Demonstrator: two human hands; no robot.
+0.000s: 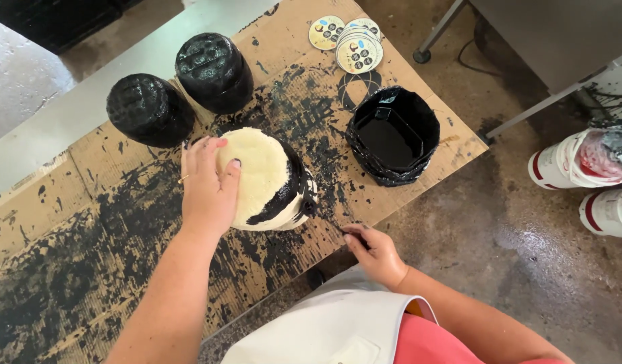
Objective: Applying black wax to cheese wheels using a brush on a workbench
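Resting under left hand (208, 187): pale wheel (263, 176).

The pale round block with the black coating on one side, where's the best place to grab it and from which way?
Probably by the bare pale top and left flank of the block, coming from above on the left, where the left hand already rests. Its right side is streaked with what looks like wet black coating, so fingers there would likely smear it. The right hand is off it, at the table edge.
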